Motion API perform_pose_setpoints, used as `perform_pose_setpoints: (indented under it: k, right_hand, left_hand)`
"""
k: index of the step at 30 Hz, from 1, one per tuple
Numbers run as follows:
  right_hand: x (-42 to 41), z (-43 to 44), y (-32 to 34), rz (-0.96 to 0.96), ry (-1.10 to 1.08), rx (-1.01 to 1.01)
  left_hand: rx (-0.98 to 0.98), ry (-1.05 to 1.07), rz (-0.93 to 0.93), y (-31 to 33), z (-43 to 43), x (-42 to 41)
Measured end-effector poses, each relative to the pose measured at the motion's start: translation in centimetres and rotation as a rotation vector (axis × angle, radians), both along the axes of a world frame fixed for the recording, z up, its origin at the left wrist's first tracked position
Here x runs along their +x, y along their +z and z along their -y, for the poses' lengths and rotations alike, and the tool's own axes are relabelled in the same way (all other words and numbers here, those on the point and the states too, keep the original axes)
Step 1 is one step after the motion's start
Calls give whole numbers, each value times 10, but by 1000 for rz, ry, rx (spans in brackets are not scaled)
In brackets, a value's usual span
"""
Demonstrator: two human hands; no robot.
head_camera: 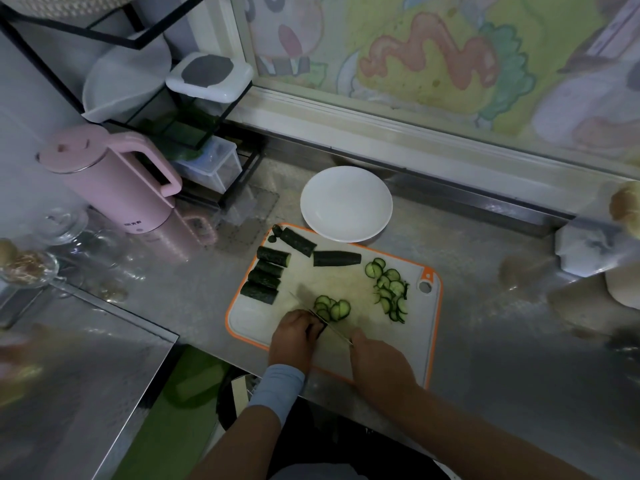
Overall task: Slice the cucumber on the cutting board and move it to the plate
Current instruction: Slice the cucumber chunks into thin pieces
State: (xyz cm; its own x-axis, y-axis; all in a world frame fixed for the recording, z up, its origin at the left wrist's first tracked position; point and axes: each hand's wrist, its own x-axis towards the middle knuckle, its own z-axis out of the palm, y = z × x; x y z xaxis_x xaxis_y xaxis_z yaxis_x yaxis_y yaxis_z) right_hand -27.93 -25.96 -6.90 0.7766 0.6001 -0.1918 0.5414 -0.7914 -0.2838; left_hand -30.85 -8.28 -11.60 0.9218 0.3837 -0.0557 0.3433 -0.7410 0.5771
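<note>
The left hand (293, 336) curled over a cucumber piece (320, 328), mostly hiding it; the right hand (379, 363) gripped the knife (334, 330), handle hidden. Thin round slices (332, 306) fanned on the orange-rimmed board (249, 317).

one wide head-worn view, forward and steeply down, close above the cutting board (346, 282)

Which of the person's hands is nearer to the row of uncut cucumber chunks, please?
Left. The left hand, holding a cucumber piece, lies just on the person's side of the chunks; the right hand, gripping the knife, is farther off to their right.
</note>
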Motion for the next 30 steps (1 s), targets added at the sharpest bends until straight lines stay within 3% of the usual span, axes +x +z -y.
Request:
perform_pose_setpoints:
  k: [10,25,30]
  right_hand:
    - [16,-35,-9,92,14,16]
    - [2,4,-6,-67,2,82]
    - [13,-19,-11,46,47,30]
  left_hand:
    - [45,-59,79,8,2,-3]
    - [16,-66,56,4,0,-2]
    - [6,-52,96,4,1,-5]
